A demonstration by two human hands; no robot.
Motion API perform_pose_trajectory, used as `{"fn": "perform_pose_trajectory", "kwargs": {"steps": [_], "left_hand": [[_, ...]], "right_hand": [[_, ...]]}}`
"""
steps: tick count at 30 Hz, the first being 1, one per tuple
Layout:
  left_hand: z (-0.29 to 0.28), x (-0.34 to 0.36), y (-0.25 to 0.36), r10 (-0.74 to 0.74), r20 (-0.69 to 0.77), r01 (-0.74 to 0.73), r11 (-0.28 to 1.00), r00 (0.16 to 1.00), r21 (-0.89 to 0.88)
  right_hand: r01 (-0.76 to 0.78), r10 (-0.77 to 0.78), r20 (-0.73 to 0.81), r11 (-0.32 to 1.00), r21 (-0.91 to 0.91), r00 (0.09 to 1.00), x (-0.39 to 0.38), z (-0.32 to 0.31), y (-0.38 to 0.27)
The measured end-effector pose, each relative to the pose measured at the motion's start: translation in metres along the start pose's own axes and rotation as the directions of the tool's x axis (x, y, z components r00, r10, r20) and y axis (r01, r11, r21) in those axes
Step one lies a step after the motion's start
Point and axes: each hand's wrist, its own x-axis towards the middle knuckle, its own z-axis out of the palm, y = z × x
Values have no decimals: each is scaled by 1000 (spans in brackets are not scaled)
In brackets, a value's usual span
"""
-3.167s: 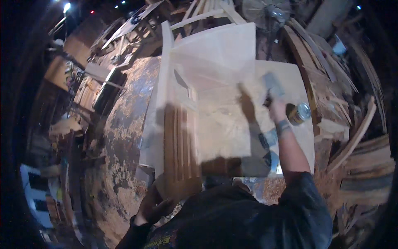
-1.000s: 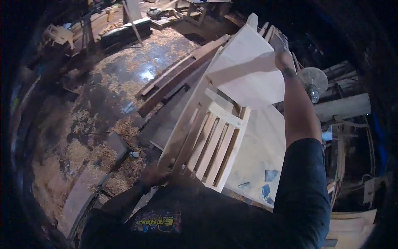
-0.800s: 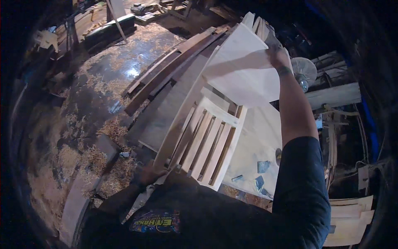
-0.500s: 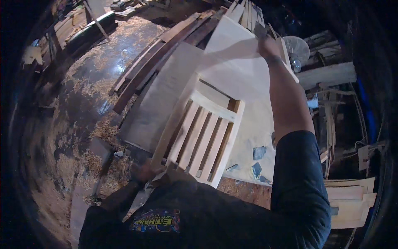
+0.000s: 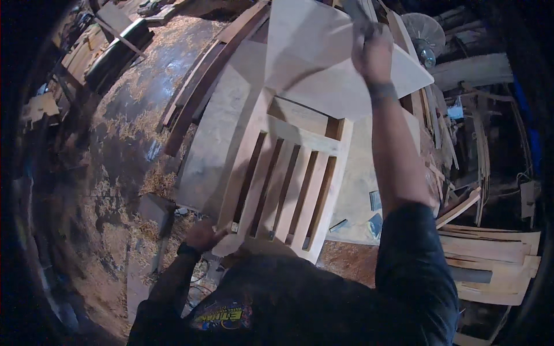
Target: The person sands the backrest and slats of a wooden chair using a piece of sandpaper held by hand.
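Note:
A pale wooden slatted frame with several upright bars and cross rails lies in front of me, like a chair back. My left hand is closed at its near left corner, the fingers partly hidden. At the far end, a broad pale wooden panel meets the frame at an angle. Above this panel my right hand grips a dark grey flat piece that looks like sandpaper. My right arm is stretched far forward.
Beneath the frame is a pale work board. Dark scraps lie on its right part. Long planks line the far left side, and shavings cover the floor. A round fan and curved wooden pieces are at the right.
My right hand, still holding the dark piece, has moved farther forward. The pale panel shows larger and higher. My left hand now shows more clearly at the frame's corner. The view has shifted slightly.

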Motion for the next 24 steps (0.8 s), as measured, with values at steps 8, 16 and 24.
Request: {"fn": "perform_pose_trajectory", "kwargs": {"steps": [8,16,24], "left_hand": [[-136,85,119,625,-498,-506,780,601,368],[-152,134,145,582,105,-546,801,807,-245],[-187,243,104,814,9,-792,563,581,234]], "right_hand": [[-301,-392,767,753,585,509,-284,-37,-160],[-401,-204,657,651,645,726,-301,-32,-164],[-378,236,637,921,95,734,-312,31,-126]]}}
